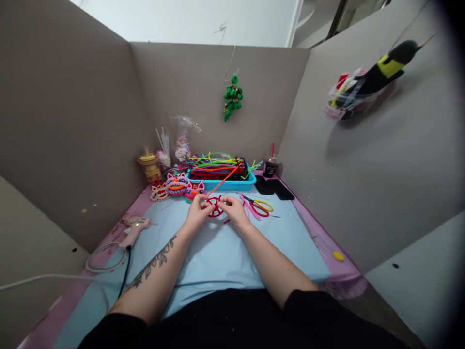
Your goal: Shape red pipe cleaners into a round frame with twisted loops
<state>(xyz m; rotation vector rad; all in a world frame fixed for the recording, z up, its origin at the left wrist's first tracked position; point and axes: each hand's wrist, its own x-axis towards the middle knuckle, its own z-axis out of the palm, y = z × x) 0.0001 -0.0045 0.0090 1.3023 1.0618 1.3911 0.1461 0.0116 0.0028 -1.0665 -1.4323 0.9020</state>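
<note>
Between my two hands is a red wheel-shaped frame (215, 213), seemingly bent from pipe cleaners, with a ring and spokes. My left hand (199, 210) pinches its left side. My right hand (234, 209) pinches the right side, fingertips on the ring. An orange pipe cleaner (224, 180) slants up and right from my left fingers toward the tray; whether it is gripped or just passes behind cannot be told. Right of my right hand lie scissors (264, 207) with red and yellow handles, beside pink pipe cleaners (250, 208).
A blue tray (221, 185) of colourful pipe cleaners stands at the back. Fuzzy cat-like figures (177, 185) sit left of it. A pink glue gun (136, 230) with its cable lies at the left. Black phone-like slabs (274, 188) and a drink cup (270, 167) are back right; partitions surround the table.
</note>
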